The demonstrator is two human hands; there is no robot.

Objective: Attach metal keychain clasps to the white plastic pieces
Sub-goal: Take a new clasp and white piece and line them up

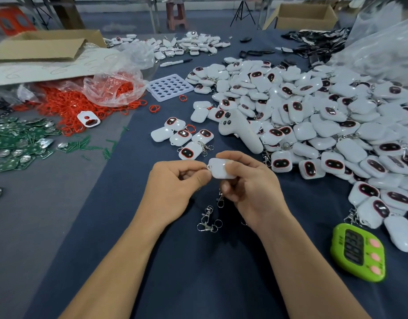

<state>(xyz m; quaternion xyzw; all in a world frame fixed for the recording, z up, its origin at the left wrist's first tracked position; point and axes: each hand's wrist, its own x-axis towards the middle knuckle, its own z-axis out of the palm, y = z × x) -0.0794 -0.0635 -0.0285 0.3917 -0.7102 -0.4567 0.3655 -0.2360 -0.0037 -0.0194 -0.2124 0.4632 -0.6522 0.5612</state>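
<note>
Right hand (249,180) clamped around a white plastic piece (220,168), held above the dark blue table (198,272). Left hand (175,187) pinching a small metal ring (207,167) against the piece's left corner. Metal clasp (220,199) dangling under the right hand's fingers. Loose keychain clasps (207,219) lying on the table just below. Heap of finished white pieces (325,125) to the right; green timer (357,252) nearby.

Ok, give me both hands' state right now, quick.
Left hand: closed, fingers pinching a metal clasp ring at the white piece's corner.
Right hand: closed, holding the white plastic piece.
</note>
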